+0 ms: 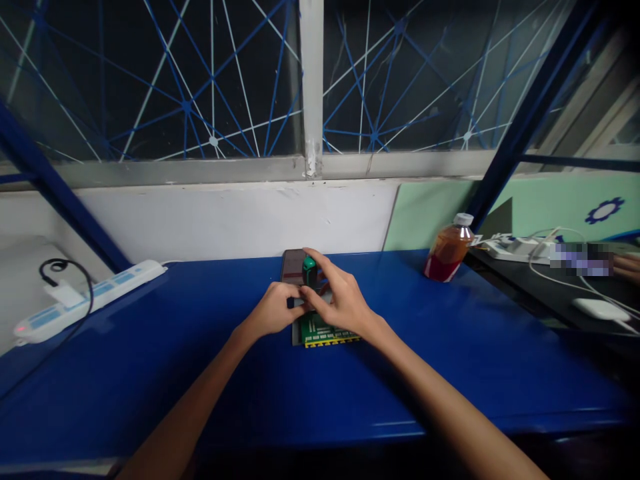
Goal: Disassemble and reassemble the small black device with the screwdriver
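Note:
My right hand (pixel 343 297) curls around a short upright tool with a green-and-black handle (pixel 310 268), its index finger reaching up beside the green top. Against the tips of my right thumb come the fingers of my left hand (pixel 270 312), closed in a pinch; what lies between them is hidden. Below both hands is a green circuit board (pixel 325 333) with rows of pale parts and a yellow-and-black front edge. Much of the board is covered by my right hand. A dark flat phone-like slab (pixel 293 265) lies just behind my left hand.
On the blue table (pixel 190 373), a white power strip (pixel 100 297) with a black cable lies at left. A bottle of reddish drink (pixel 449 248) stands at the back right. Beyond it, a black table (pixel 545 283) holds cables, a white adapter (pixel 600 309) and another person's hand (pixel 627 267).

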The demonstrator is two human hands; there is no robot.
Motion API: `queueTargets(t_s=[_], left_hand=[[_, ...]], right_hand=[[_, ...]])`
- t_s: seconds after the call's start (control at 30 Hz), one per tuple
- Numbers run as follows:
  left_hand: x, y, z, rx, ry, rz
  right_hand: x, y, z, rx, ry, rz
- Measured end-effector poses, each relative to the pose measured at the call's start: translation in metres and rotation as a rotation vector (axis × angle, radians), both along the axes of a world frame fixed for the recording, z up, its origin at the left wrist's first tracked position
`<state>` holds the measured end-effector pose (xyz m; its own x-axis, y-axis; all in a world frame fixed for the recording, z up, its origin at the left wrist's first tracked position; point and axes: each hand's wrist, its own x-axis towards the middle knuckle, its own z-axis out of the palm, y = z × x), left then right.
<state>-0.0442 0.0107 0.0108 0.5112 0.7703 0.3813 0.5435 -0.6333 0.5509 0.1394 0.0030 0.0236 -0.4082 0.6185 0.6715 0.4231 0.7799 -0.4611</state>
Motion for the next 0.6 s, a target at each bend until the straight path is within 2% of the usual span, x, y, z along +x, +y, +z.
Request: queueTargets(t_s=[0.17, 0.4, 0.6], left_hand=[[-0.0002, 0.0006, -0.0008, 0.017, -0.030, 0.037], [0.0000, -0.0004, -0.0004, -0.008, -0.041, -0.027], [0.0017, -0.0015, 0.0001, -0.014, -0.080, -0.001]], right_hand=[[-0.0005, -0.0007, 0.0002, -0.017, 0.009, -0.012], [0.0002, -0.0005, 0.0005, -0.003, 0.010, -0.008], [0.0009, -0.0006, 0.0008, -0.012, 0.002, -0.013]])
